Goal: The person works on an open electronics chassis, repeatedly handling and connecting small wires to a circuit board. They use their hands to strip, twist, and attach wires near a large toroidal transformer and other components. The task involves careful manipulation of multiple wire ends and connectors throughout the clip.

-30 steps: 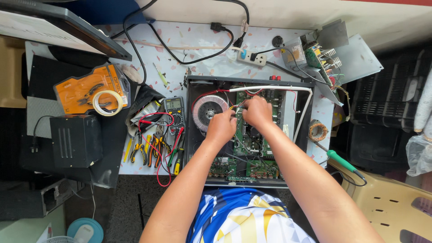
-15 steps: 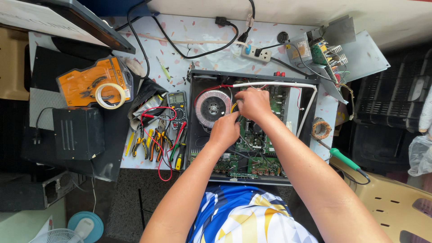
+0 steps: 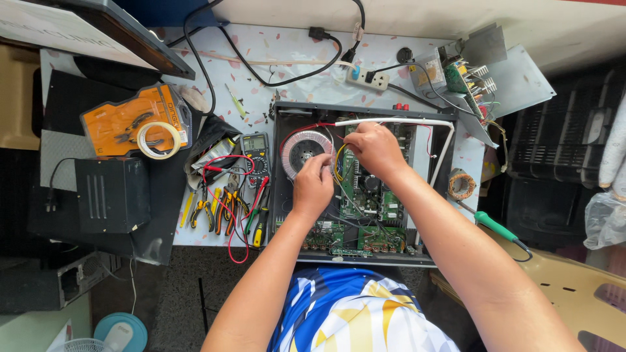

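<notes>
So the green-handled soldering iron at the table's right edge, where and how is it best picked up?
Take the soldering iron by its green handle, coming from above with the right hand, the nearer one. It lies flat and slanted, handle fully exposed. The thin metal tip end points up-left toward the wire coil, so keep fingers off that end; its cord trails down-right.

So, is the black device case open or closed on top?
Open: the black case has no cover, so its green circuit boards and round coil show.

Both hands cover the wiring at their grip inside the open amplifier chassis (image 3: 358, 176); whatever the fingertips (image 3: 324, 161) pinch is too small to tell.
</notes>
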